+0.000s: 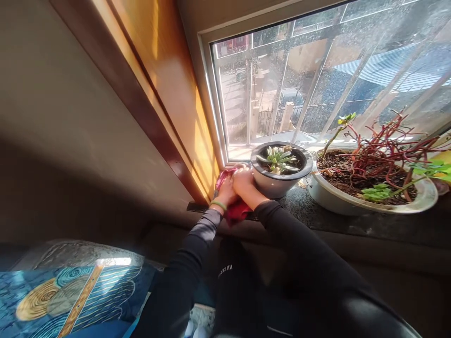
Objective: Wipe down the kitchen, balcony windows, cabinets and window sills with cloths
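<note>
A crumpled red cloth lies bunched on the dark window sill, in the corner beside the wooden frame. My left hand, with a green band at the wrist, is closed on it. Close against the left one, my right hand is curled over the same cloth; its fingertips are hidden. Just right of my hands stands a light grey pot with a dark rim, holding a small succulent.
A wide white planter with red stems and green leaves stands farther right on the sill. The window with bars rises behind. Wooden panelling borders the left. A blue patterned fabric lies below at left.
</note>
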Action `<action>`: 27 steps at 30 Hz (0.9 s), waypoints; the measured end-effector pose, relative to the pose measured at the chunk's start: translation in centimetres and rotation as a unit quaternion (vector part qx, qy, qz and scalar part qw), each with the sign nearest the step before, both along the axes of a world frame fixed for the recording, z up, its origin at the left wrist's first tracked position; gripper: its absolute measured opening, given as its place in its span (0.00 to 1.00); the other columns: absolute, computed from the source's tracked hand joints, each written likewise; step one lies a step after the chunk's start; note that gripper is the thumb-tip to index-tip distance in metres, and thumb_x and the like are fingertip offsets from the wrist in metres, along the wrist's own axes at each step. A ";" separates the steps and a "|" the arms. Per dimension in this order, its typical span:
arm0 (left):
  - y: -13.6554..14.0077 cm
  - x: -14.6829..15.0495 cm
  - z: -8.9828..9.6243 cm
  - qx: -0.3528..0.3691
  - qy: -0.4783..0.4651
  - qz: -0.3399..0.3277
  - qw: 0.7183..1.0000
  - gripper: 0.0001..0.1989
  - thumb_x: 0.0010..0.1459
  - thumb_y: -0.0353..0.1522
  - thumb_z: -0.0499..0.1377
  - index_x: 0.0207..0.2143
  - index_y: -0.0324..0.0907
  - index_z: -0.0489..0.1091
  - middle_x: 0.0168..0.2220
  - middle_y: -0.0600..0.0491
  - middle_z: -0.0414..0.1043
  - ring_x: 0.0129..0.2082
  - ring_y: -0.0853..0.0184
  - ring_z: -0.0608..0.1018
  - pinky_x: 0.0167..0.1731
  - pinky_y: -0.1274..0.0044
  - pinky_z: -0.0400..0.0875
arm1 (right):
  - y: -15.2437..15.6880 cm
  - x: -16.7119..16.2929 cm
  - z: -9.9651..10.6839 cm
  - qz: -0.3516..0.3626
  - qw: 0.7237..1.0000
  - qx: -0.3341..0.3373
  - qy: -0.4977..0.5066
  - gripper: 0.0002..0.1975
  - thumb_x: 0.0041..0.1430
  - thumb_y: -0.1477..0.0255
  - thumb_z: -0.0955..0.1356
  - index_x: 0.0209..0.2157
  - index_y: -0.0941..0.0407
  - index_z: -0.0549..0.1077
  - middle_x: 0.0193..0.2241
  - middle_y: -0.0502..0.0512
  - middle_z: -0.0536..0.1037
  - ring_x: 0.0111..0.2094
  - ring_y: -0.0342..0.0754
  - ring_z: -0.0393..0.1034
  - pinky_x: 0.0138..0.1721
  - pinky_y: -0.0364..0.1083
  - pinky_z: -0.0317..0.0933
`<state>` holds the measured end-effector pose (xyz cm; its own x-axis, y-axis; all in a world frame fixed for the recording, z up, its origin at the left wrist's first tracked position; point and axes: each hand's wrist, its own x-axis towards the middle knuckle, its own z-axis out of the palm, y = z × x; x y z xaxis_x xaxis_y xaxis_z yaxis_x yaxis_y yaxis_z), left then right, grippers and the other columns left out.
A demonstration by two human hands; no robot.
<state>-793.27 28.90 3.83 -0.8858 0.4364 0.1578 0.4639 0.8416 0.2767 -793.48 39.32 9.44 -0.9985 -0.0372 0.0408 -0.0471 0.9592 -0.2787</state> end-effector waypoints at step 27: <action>8.2 11.6 7.1 0.526 -0.121 0.099 0.836 0.38 0.51 0.41 0.76 0.62 0.41 0.71 0.68 0.38 0.69 0.71 0.47 0.69 0.68 0.60 0.67 | 20.0 16.8 -7.7 0.089 0.976 -0.127 0.152 0.25 0.59 0.78 0.68 0.58 0.57 0.78 0.65 0.63 0.75 0.66 0.61 0.70 0.68 0.59 0.65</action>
<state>-781.72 37.14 10.90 -0.9860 0.0097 0.1667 0.1666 0.1269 0.9778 -776.71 59.36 1.75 -0.9176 -0.1599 0.3639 -0.3245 0.8299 -0.4537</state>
